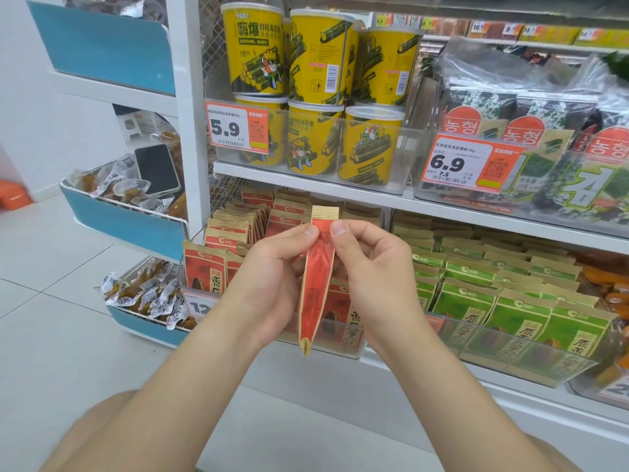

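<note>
yellow tubs [258,52] up top beside seaweed packs [531,107], green packets [520,315] below, phone [157,169] lying in blue bin [119,219].

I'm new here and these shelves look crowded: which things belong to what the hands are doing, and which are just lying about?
In hand: red packet, pinched near its top by the left hand and the right hand; matching red packets stocked behind it.
Lying about: yellow tubs; green packets; seaweed packs; phone on the side rack.
</note>
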The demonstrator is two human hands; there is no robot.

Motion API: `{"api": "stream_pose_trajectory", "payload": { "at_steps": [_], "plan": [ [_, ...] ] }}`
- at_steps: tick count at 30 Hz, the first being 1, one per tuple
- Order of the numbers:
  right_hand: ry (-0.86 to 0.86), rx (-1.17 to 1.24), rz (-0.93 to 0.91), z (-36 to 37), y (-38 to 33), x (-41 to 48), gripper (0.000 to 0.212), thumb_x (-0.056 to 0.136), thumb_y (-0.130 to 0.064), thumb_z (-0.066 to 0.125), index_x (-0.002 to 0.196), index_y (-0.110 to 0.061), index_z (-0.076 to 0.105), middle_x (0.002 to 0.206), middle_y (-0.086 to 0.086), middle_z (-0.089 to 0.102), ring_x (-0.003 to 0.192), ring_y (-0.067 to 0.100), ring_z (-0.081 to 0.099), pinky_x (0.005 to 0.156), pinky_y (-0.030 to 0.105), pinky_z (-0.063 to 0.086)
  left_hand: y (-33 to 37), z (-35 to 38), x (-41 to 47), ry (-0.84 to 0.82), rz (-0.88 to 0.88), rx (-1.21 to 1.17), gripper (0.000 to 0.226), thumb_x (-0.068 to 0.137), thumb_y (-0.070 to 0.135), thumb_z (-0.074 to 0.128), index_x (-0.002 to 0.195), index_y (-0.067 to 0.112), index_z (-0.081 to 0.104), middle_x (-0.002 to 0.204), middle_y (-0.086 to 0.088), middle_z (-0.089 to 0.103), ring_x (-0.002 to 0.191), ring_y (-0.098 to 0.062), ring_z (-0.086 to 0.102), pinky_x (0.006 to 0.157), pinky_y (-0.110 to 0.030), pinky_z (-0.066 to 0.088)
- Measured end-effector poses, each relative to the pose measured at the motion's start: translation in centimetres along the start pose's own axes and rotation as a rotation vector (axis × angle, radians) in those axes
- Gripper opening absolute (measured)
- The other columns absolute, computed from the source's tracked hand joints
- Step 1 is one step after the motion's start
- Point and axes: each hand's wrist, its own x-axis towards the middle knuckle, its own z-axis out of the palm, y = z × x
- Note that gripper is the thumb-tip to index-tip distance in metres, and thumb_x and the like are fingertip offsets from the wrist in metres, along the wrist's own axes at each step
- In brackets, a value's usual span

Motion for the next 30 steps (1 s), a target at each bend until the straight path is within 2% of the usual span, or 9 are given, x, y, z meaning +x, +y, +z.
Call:
{"api": "stream_pose_trajectory", "payload": {
  "at_steps": [2, 5, 8, 12, 16, 19, 23, 27, 30],
  "plan": [
    [0.005, -0.03, -0.023, 0.03, -0.01, 0.0, 0.015, 0.108, -0.016, 0.064, 0.102, -0.008, 0.076, 0.089, 0.014, 0.08, 0.082, 0.03, 0.077, 0.081, 0.046, 0.064, -0.03, 0.19, 0.06, 0.016, 0.028, 0.024, 0.019, 0.101, 0.019, 0.058, 0.105, 0.012, 0.076, 0.084, -0.006, 0.065, 0.085, -0.021, 0.061, 0.085, -0.04, 0.048],
    [-0.007, -0.111, -0.117, 0.22, 0.11, -0.23, 0.016, 0.109, -0.012, 0.061, 0.095, -0.012, 0.068, 0.077, 0.003, 0.072, 0.068, 0.015, 0.064, 0.067, 0.035, 0.055, -0.2, 0.43, 0.2, 0.055, 0.091, 0.056, 0.008, 0.095, 0.022, 0.064, 0.089, 0.021, 0.069, 0.083, -0.006, 0.063, 0.084, -0.024, 0.059, 0.079, -0.042, 0.048],
    [-0.022, -0.218, -0.232, 0.39, 0.2, -0.49, 0.017, 0.107, -0.015, 0.057, 0.09, -0.014, 0.059, 0.072, -0.003, 0.059, 0.064, 0.012, 0.051, 0.06, 0.03, 0.043, -0.37, 0.45, 0.18, 0.05, 0.156, 0.13, 0.015, 0.101, 0.028, 0.065, 0.088, 0.022, 0.067, 0.087, -0.011, 0.062, 0.085, -0.029, 0.058, 0.077, -0.044, 0.047],
    [-0.03, -0.158, -0.23, 0.27, 0.03, -0.49, 0.015, 0.099, -0.021, 0.057, 0.092, -0.009, 0.061, 0.075, 0.005, 0.059, 0.066, 0.015, 0.05, 0.062, 0.034, 0.042, -0.04, 0.69, -0.28, 0.041, 0.223, 0.172, 0.026, 0.107, 0.018, 0.058, 0.082, 0.02, 0.063, 0.079, -0.004, 0.061, 0.075, -0.02, 0.058, 0.07, -0.036, 0.046],
    [-0.069, -0.101, -0.215, 0.12, -0.1, -0.48, 0.014, 0.099, -0.017, 0.057, 0.092, -0.005, 0.062, 0.076, 0.003, 0.062, 0.067, 0.013, 0.053, 0.064, 0.032, 0.044, 0.21, 0.87, -0.48, 0.007, 0.205, 0.07, 0.024, 0.102, 0.013, 0.057, 0.079, 0.017, 0.059, 0.073, 0.001, 0.062, 0.069, -0.013, 0.058, 0.064, -0.027, 0.048],
    [-0.077, -0.088, -0.188, -0.04, -0.12, -0.44, 0.016, 0.102, -0.015, 0.058, 0.092, -0.004, 0.062, 0.074, 0.0, 0.062, 0.064, 0.01, 0.053, 0.062, 0.029, 0.043, 0.33, 0.72, -0.45, -0.008, 0.2, 0.036, 0.012, 0.089, 0.021, 0.065, 0.078, 0.018, 0.06, 0.073, -0.002, 0.059, 0.068, -0.014, 0.057, 0.064, -0.028, 0.047],
    [-0.057, -0.097, -0.129, -0.08, -0.22, -0.36, 0.021, 0.11, -0.013, 0.059, 0.092, -0.005, 0.066, 0.068, -0.005, 0.064, 0.06, 0.006, 0.054, 0.06, 0.023, 0.044, 0.27, 0.53, -0.28, 0.034, 0.199, 0.05, 0.012, 0.089, 0.025, 0.069, 0.084, 0.016, 0.062, 0.075, -0.004, 0.062, 0.068, -0.015, 0.058, 0.068, -0.029, 0.05],
    [-0.079, -0.282, -0.179, -0.26, -0.03, -0.31, 0.015, 0.1, -0.015, 0.074, 0.086, -0.015, 0.072, 0.079, -0.001, 0.074, 0.074, 0.011, 0.065, 0.071, 0.033, 0.054, 0.21, 0.25, 0.23, 0.141, 0.227, 0.007, 0.017, 0.091, 0.028, 0.071, 0.091, 0.011, 0.067, 0.078, -0.004, 0.067, 0.071, -0.016, 0.063, 0.074, -0.034, 0.057],
    [-0.174, -0.334, -0.104, -0.38, 0.02, -0.39, 0.011, 0.095, -0.013, 0.078, 0.094, -0.014, 0.067, 0.1, -0.003, 0.076, 0.102, 0.013, 0.072, 0.084, 0.028, 0.056, 0.43, -0.01, 0.41, 0.186, 0.207, -0.04, 0.018, 0.1, 0.028, 0.068, 0.096, 0.011, 0.066, 0.081, -0.006, 0.069, 0.071, -0.016, 0.064, 0.076, -0.034, 0.057]
  ]
}}
